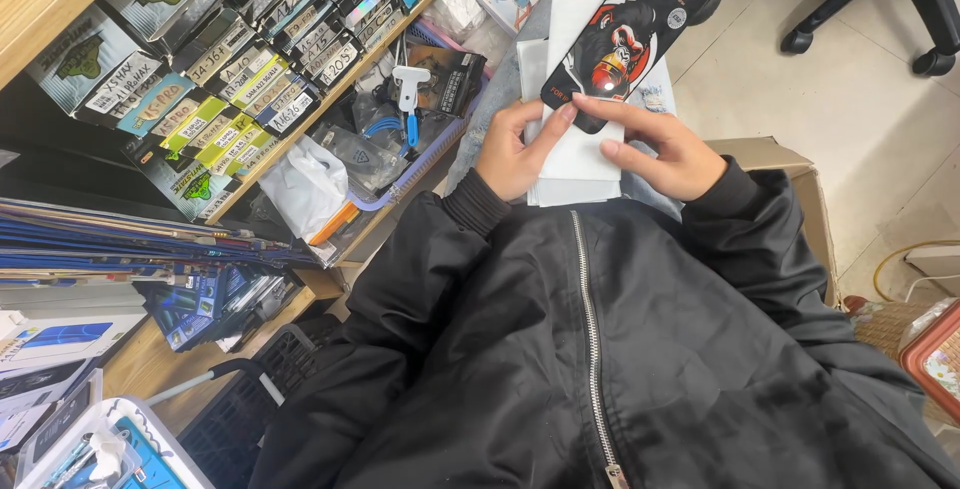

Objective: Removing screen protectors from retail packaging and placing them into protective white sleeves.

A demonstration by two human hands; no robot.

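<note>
Over my lap: left hand [508, 154] and right hand [672, 154] both pinch the flat black printed cardboard sleeve [625, 34] above a stack of thin white paper envelopes [580, 154]. Sleeve seems light, stiff, likely fragile; best held by the edges.

The black package [632, 24] is long, flat and narrow, with rounded corners and a red-and-white printed figure on its face. It lies tilted, upper end toward the top right, atop the white sheets [580, 154]. The sheets form a flat, slightly fanned stack over the lap, and both are gripped at their lower ends between two hands.
</note>
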